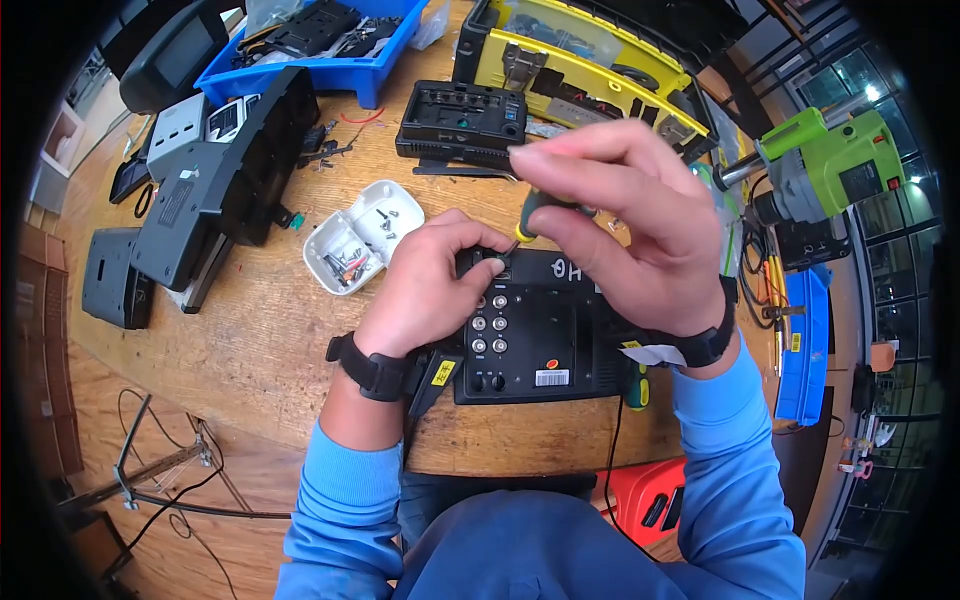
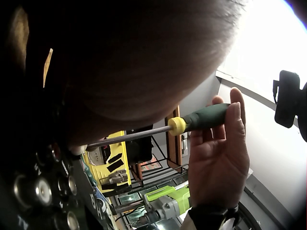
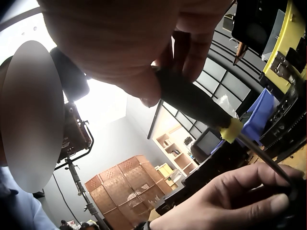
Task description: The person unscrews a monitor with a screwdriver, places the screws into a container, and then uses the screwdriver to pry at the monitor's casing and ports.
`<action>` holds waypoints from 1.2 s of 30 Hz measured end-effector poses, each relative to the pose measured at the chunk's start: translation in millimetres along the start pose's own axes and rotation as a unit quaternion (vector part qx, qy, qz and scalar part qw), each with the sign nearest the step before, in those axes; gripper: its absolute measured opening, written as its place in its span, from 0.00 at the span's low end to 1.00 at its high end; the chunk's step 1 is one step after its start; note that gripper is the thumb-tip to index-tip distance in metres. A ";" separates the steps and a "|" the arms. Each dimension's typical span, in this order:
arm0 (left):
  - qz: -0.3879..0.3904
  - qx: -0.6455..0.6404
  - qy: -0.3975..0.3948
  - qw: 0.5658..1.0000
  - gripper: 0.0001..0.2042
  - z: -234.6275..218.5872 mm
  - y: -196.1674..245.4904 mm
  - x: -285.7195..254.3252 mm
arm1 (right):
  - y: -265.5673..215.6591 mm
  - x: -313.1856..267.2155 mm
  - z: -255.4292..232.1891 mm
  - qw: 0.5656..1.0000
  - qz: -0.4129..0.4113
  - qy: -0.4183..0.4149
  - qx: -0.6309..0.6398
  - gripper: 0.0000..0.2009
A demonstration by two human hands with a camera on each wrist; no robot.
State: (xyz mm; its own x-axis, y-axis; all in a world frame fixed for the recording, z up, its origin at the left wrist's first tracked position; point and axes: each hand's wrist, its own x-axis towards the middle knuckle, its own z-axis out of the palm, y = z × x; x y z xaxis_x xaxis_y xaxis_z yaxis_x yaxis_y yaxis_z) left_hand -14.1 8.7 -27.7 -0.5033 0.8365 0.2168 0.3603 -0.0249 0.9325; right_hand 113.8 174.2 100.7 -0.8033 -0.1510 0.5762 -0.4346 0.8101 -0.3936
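Note:
A black electronic device (image 1: 545, 335) with rows of round metal connectors lies on the wooden table before me. My right hand (image 1: 640, 215) pinches the handle end of a screwdriver (image 2: 206, 117) between thumb and fingers. The tool has a dark green handle, a yellow collar and a long metal shaft that slants down to the device's far left part. There my left hand (image 1: 430, 275) rests, its thumb and forefinger pinching around the lower end of the shaft. In the right wrist view the left fingers (image 3: 261, 175) hide the tip.
Left of the device sits an open white case (image 1: 325, 262) with screws. Beyond are another black unit (image 1: 460, 118), tweezers (image 1: 455, 170), a blue bin (image 1: 370, 72) and a yellow toolbox (image 1: 590, 90). A green power drill (image 1: 835, 165) stands right, large black housings (image 1: 185, 225) left.

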 end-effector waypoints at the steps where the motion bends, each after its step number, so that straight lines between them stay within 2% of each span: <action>1: -0.004 -0.002 -0.003 1.000 0.11 -0.4 -0.6 -0.1 | -3.0 1.8 1.4 1.000 0.000 0.001 0.000 0.21; 4: -0.004 -0.002 -0.005 1.000 0.11 -1.2 -1.3 0.1 | -8.9 4.5 5.0 0.998 0.046 0.017 0.029 0.20; 9: -0.003 -0.005 -0.002 1.000 0.11 -1.9 2.0 0.2 | -6.3 3.9 6.6 0.999 -0.031 0.033 0.030 0.19; 11: -0.045 0.007 -0.017 0.999 0.11 -5.2 10.7 -0.3 | -5.5 -2.4 -1.5 1.000 -0.011 0.010 0.004 0.20; 12: -0.046 0.007 -0.018 0.999 0.11 -3.2 7.5 -0.4 | -5.6 -4.9 -4.1 1.000 0.008 -0.013 -0.022 0.20; 14: 0.008 -0.027 0.007 1.000 0.11 0.7 -1.6 0.0 | -6.9 -2.4 -0.1 1.000 0.007 0.005 -0.012 0.21; 16: -0.007 -0.012 0.001 1.000 0.11 -1.2 1.7 -0.5 | -8.4 -0.8 0.3 1.000 0.007 0.025 -0.004 0.21; 22: -0.006 -0.013 0.000 1.000 0.10 2.3 -8.4 1.2 | -8.2 2.1 -1.4 0.999 -0.011 -0.016 0.045 0.21; 24: 0.001 -0.027 0.004 1.000 0.10 0.3 -7.6 -0.8 | -10.3 5.0 -0.3 0.998 -0.053 -0.017 0.035 0.21; 26: -0.058 -0.011 -0.021 0.998 0.10 -4.0 5.0 -0.8 | -10.7 -1.2 -3.4 0.999 -0.044 0.000 -0.006 0.21; 27: 0.031 -0.012 0.002 0.999 0.10 -1.0 -2.2 0.4 | -12.9 -7.3 -8.5 0.998 -0.037 0.016 -0.047 0.21; 28: -0.002 -0.004 -0.011 1.000 0.10 -1.9 -2.9 1.0 | -19.6 -12.3 -20.1 0.995 -0.042 0.045 -0.076 0.21; 30: -0.061 0.037 -0.047 0.996 0.10 -7.1 8.4 1.9 | -30.6 -44.8 -45.8 0.985 0.014 0.142 -0.094 0.23; 31: -0.056 0.033 -0.052 0.996 0.10 -6.4 7.6 2.0 | -44.0 -64.9 -57.6 0.971 0.055 0.172 -0.155 0.23; 32: -0.063 0.018 -0.050 0.997 0.10 -6.0 6.1 2.0 | -42.3 -83.1 -62.8 0.959 0.029 0.241 -0.146 0.22; 33: -0.071 0.003 -0.048 0.996 0.10 -5.9 5.2 2.2 | -46.2 -106.7 -68.0 0.958 0.035 0.245 -0.144 0.22; 36: -0.074 -0.005 -0.049 0.996 0.10 -4.7 2.4 2.7 | -75.0 -175.1 -60.5 0.943 0.156 0.174 -0.238 0.19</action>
State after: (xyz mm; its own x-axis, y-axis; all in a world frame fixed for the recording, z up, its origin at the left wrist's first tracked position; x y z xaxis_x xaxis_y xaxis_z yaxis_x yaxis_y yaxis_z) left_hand -18.3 8.3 -23.5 -0.4703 0.8812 0.0475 0.2797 0.0977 0.9551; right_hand 311.7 174.2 72.7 -0.6440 0.2644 0.7179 0.0996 0.9594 -0.2640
